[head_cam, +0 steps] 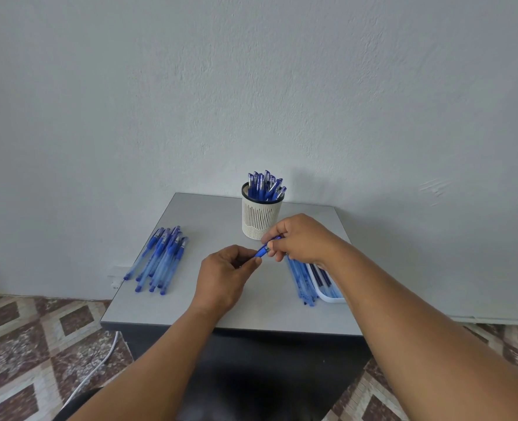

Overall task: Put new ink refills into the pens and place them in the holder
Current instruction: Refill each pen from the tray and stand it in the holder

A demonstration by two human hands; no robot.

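Both hands meet over the middle of the grey table (pixel 190 311) on one blue pen (pixel 263 251). My left hand (pixel 225 278) pinches its lower end with curled fingers. My right hand (pixel 297 238) grips its upper end, and most of the pen is hidden inside the two hands. Behind them stands a white slotted holder (pixel 259 220) with several blue capped pens upright in it. A pile of several blue pens (pixel 160 259) lies at the table's left side. Loose ink refills (pixel 301 282) lie at the right, partly under my right wrist.
A white tray (pixel 327 291) holding more refills sits at the table's right edge. The table stands against a pale wall. A white cable (pixel 96 369) runs over the patterned tile floor at the lower left.
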